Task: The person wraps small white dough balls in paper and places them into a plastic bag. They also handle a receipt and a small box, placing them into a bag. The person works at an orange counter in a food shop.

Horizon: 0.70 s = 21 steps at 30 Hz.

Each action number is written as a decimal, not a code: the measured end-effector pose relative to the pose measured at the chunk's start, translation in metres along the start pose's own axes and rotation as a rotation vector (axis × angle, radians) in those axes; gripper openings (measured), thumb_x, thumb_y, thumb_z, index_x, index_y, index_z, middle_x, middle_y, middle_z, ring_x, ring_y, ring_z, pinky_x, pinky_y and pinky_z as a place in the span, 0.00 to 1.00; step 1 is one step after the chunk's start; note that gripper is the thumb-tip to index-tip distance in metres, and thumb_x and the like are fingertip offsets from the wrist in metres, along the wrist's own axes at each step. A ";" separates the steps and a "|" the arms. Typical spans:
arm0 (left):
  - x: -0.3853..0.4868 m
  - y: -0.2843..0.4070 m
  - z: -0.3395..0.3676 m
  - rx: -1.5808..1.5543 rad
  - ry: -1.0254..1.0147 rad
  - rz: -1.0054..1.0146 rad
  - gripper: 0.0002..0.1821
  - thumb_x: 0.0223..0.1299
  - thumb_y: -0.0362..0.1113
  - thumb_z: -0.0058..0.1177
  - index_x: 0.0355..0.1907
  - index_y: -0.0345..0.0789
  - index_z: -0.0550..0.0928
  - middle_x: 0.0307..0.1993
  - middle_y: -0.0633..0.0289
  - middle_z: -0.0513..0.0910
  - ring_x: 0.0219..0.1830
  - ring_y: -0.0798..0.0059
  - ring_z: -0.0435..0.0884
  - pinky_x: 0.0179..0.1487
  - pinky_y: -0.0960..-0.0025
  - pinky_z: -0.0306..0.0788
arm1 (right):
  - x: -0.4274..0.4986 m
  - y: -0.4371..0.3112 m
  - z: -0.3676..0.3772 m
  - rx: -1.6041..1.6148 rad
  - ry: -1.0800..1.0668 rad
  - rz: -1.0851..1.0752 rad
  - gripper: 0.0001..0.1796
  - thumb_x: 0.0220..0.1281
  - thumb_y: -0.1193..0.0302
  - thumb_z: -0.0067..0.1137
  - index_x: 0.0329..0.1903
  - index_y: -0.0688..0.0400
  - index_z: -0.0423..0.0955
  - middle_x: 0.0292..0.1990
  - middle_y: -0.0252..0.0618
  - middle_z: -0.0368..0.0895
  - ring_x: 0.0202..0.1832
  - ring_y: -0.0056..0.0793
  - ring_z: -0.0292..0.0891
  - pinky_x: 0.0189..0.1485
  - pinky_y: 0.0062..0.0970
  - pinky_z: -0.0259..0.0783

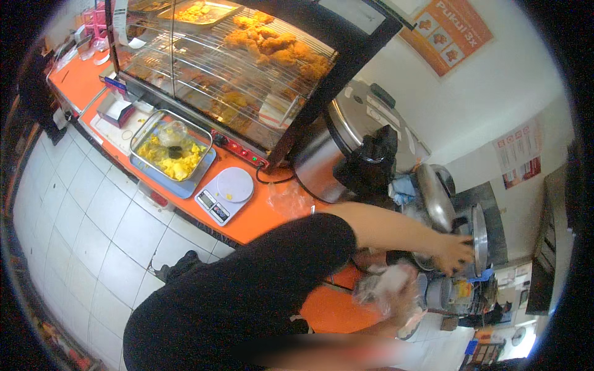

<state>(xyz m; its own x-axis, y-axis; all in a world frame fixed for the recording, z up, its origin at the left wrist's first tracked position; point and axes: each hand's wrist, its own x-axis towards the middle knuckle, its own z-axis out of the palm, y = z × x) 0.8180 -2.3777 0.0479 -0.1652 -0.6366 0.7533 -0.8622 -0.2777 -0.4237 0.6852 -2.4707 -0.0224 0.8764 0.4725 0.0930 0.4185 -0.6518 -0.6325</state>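
Observation:
My left hand (pixel 452 254) reaches out past the orange counter, its fingers spread, beside the rim of an upright round metal lid or pan (pixel 480 239). Nothing shows in its grasp. Lower in the view, my right hand (pixel 403 303) is blurred and closed around a crumpled clear plastic bag (pixel 383 287) with whitish contents that I cannot identify. Another thin clear plastic bag (pixel 290 199) lies on the counter near my left upper arm. A white digital kitchen scale (pixel 225 197) stands beside it, with a small yellow crumb on its round plate.
A metal tray (pixel 134 139) holds yellow food and a clear bag. Above it stands a heated glass display case (pixel 274 160) with fried food on racks. A large steel cooker (pixel 315 162) with a black bag on it, and a domed metal lid (pixel 434 197), stand towards the wall.

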 end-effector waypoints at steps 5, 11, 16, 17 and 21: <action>-0.185 0.072 -0.131 -1.125 0.136 -0.656 0.20 0.73 0.46 0.41 0.46 0.32 0.80 0.47 0.52 0.81 0.49 0.60 0.78 0.56 0.56 0.71 | 0.000 -0.159 0.104 -0.171 -0.397 -0.363 0.52 0.32 0.49 0.79 0.65 0.53 0.68 0.57 0.47 0.71 0.56 0.45 0.73 0.59 0.44 0.69; -0.402 0.261 -0.376 -2.330 0.611 -1.605 0.50 0.57 0.69 0.52 0.75 0.44 0.55 0.72 0.44 0.60 0.68 0.43 0.67 0.64 0.46 0.72 | 0.109 -0.271 0.208 0.236 -0.256 -0.419 0.45 0.51 0.42 0.65 0.66 0.57 0.66 0.63 0.51 0.68 0.62 0.52 0.68 0.63 0.46 0.66; -0.433 0.397 -0.441 -1.643 1.446 -1.778 0.47 0.56 0.48 0.60 0.75 0.39 0.53 0.64 0.39 0.68 0.61 0.38 0.73 0.63 0.39 0.69 | 0.225 -0.348 0.330 -0.141 0.423 -0.219 0.52 0.59 0.42 0.58 0.70 0.70 0.53 0.64 0.64 0.64 0.63 0.56 0.68 0.63 0.44 0.69; -0.430 0.412 -0.447 -1.490 1.528 -1.821 0.49 0.52 0.47 0.61 0.74 0.38 0.54 0.64 0.40 0.68 0.58 0.38 0.75 0.62 0.43 0.72 | 0.236 -0.359 0.347 -0.139 0.459 -0.120 0.52 0.60 0.42 0.57 0.70 0.72 0.52 0.64 0.66 0.63 0.63 0.57 0.67 0.63 0.45 0.68; -0.427 0.434 -0.449 -1.390 1.625 -1.664 0.45 0.54 0.46 0.61 0.72 0.35 0.59 0.60 0.44 0.74 0.56 0.45 0.78 0.62 0.45 0.70 | 0.252 -0.372 0.382 -0.122 0.527 -0.011 0.41 0.64 0.48 0.53 0.65 0.70 0.59 0.56 0.63 0.70 0.57 0.58 0.70 0.62 0.47 0.66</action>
<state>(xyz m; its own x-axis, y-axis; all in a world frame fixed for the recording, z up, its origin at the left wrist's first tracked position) 0.2994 -1.9031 -0.2314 0.9626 0.2410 -0.1238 -0.1938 0.9318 0.3070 0.6591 -1.8820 -0.0576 0.8594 0.1383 0.4923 0.4256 -0.7272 -0.5386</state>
